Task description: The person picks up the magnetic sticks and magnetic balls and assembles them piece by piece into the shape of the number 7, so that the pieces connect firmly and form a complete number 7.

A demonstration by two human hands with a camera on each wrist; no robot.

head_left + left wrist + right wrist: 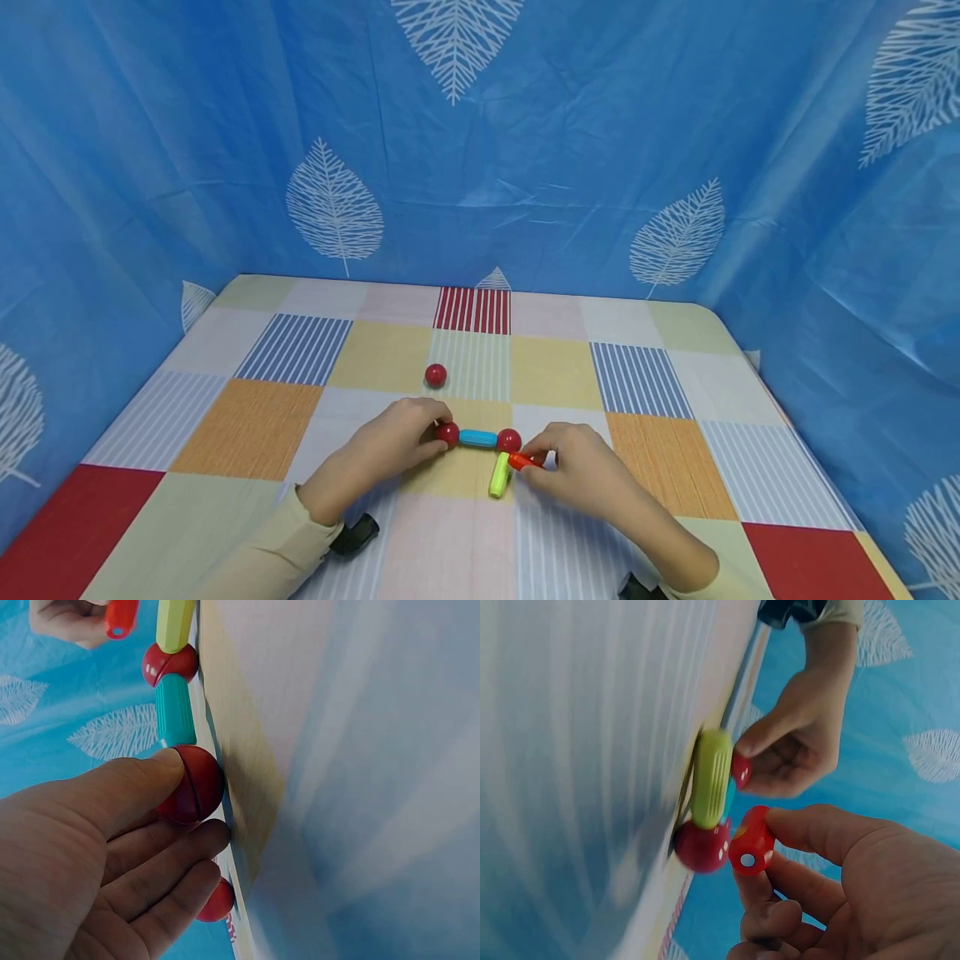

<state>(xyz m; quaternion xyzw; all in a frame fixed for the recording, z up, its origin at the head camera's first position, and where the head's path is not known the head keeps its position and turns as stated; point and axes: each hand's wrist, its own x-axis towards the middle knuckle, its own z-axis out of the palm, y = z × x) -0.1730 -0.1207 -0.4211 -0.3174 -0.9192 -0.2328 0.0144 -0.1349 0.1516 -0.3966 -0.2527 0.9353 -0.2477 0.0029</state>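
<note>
A blue rod (477, 438) joins two red balls on the table, the left ball (448, 433) and the right ball (508, 440). From the right ball a yellow-green rod (498, 476) points toward the near edge. My left hand (401, 435) pinches the left ball between thumb and fingers, as the left wrist view also shows. My right hand (576, 467) pinches a short red rod (753, 841), a pale dot on its end, close beside the right ball. Whether that rod touches the ball I cannot tell.
A loose red ball (436, 375) lies beyond the left hand on the patchwork tablecloth (285, 417). Blue curtains (525, 167) with white leaf prints stand behind the table and at both sides.
</note>
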